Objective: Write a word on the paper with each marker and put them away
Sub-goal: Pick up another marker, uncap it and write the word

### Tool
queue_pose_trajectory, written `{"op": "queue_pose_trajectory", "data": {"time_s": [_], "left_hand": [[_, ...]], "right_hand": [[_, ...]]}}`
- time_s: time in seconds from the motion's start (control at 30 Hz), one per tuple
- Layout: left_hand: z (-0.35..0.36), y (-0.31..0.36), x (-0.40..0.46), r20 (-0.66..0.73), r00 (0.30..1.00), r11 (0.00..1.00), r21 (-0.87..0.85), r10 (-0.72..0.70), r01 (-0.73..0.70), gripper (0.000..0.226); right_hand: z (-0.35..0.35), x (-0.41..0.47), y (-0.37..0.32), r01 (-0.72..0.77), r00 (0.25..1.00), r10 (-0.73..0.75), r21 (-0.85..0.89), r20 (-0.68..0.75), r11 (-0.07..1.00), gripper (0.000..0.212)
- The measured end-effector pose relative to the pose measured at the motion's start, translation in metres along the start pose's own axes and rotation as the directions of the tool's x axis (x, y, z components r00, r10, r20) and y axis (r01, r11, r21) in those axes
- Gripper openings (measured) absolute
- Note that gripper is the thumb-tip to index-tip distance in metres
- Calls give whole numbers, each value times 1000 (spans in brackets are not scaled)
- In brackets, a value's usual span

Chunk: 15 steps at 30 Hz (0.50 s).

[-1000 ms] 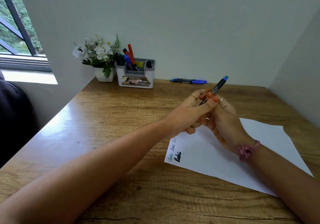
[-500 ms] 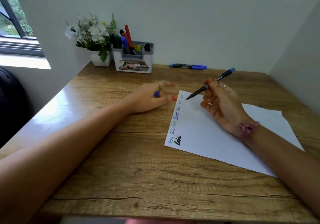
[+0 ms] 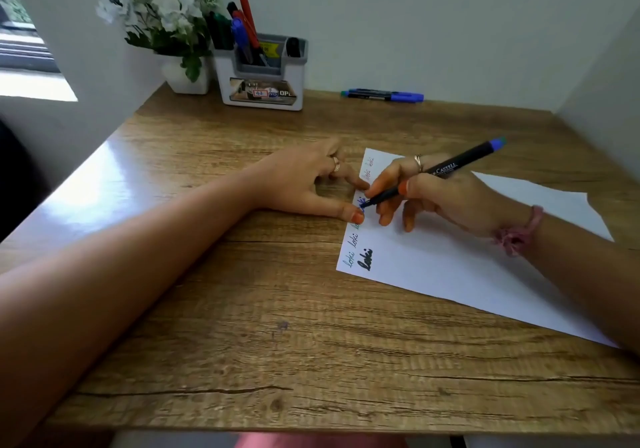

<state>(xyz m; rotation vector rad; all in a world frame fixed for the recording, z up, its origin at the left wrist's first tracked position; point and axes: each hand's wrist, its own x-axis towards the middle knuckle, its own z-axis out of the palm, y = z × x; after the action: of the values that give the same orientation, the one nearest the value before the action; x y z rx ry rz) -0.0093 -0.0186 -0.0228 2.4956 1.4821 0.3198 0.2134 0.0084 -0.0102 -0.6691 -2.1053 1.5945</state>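
A white paper (image 3: 450, 274) lies on the right of the wooden desk (image 3: 225, 309), with several handwritten words down its left edge. My right hand (image 3: 446, 202) grips a thin black pen with a blue end (image 3: 433, 176), and its tip touches the paper near the left edge, beside a blue word. My left hand (image 3: 304, 177) rests on the desk with thumb and forefinger pressing the paper's edge. Its other fingers are curled under, and the blue cap it held earlier is hidden.
A white and grey holder (image 3: 259, 77) with several markers stands at the back, beside a white pot of flowers (image 3: 166, 15). Two markers (image 3: 384, 95) lie by the back wall. Walls close the desk at the back and right.
My hands pulled the cap off the pen and parted. The right hand lowered the pen tip onto the paper; the left hand moved to the paper's edge. The camera tilted down.
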Motion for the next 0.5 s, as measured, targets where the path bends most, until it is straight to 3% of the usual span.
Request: {"op": "queue_pose_trajectory", "data": {"time_s": [0.13, 0.27, 0.4, 0.5], "left_hand": [[1, -4, 3, 3, 1000, 1000, 20, -3, 3, 57], [0, -3, 2, 10, 1000, 999, 31, 5, -5, 70], [1, -4, 2, 12, 1000, 1000, 23, 7, -7, 56], [2, -5, 3, 0, 1000, 999, 21, 25, -25, 53]], "right_hand": [[1, 7, -1, 106, 991, -98, -86, 91, 991, 15], [7, 6, 8, 89, 991, -78, -88, 112, 992, 16], [9, 5, 13, 129, 989, -115, -164, 91, 978, 5], [10, 5, 14, 140, 987, -120, -194, 109, 971, 12]]}}
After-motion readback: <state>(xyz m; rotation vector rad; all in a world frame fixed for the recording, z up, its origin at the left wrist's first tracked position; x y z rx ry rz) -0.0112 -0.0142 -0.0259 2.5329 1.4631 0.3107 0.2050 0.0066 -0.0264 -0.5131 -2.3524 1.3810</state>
